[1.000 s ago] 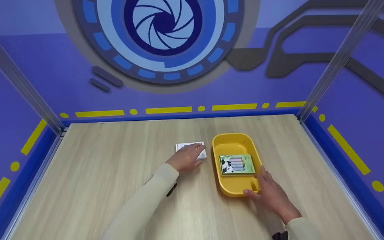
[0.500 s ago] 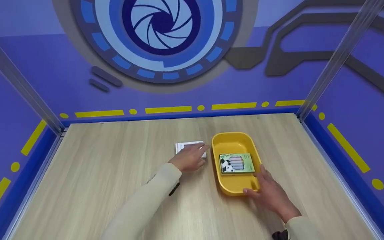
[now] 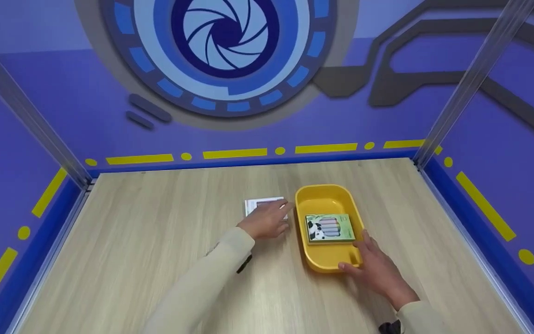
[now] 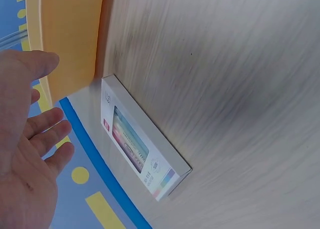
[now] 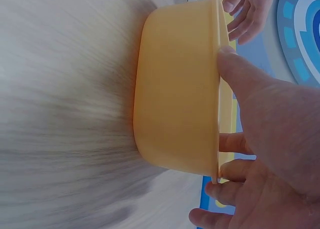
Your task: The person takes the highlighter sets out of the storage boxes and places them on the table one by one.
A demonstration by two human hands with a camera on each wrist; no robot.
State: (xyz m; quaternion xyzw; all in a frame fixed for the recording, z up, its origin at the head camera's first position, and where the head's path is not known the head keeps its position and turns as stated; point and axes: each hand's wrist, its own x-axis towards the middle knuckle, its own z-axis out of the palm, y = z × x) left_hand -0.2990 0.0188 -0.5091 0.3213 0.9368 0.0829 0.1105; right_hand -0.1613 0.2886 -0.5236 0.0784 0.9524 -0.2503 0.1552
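Yellow tub (image 3: 325,204): in the head view it sits on the wooden surface (image 3: 155,260), its long side running away from the person.
Green panda box (image 3: 330,228): lying inside the tub, picture side up, around its middle.
White box (image 3: 252,206): on the surface just left of the tub, partly covered by the left hand (image 3: 267,220).
Right hand (image 3: 378,269): at the tub's near right corner.
Left hand: the left wrist view shows its fingers relaxed and clear of anything; a gap to the white box seems likely, though depth is hard to read.
White box window: same view, pastel sticks behind it, box flat near the tub's wall.
Tub rim: in the right wrist view, the right thumb and fingers clamp around it.
Tub risk: heavy pressure at that one corner could tilt it, sliding the green panda box.
White box risk: catching only one edge could make it skid against the tub.
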